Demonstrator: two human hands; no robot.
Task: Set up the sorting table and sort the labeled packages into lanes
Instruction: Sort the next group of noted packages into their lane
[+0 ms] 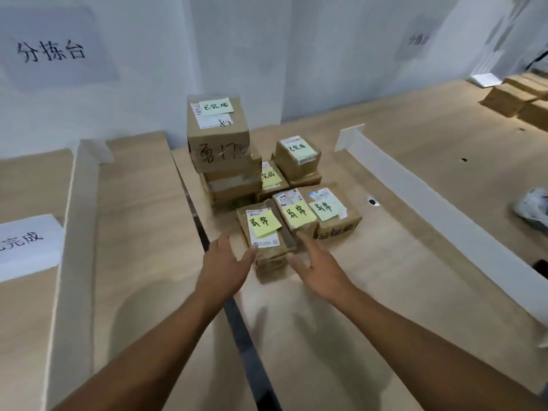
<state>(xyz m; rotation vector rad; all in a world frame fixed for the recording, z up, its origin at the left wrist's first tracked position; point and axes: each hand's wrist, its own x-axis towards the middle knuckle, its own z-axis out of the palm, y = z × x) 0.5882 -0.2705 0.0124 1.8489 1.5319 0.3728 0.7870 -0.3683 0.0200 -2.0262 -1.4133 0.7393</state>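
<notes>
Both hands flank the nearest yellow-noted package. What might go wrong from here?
The nearest package touches the middle package; lifting it may drag that one. The left hand has its thumb by the yellow note and might rub it off. The tall stack behind looks uneven; a bump might topple it.

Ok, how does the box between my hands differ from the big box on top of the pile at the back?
The near box is flat and low; the back box is taller and blockier. The near box lies between the left hand and right hand; the back box tops a pile. Only the back box has big handwriting on its side. Both are brown cardboard with a sticky note on top.
</notes>
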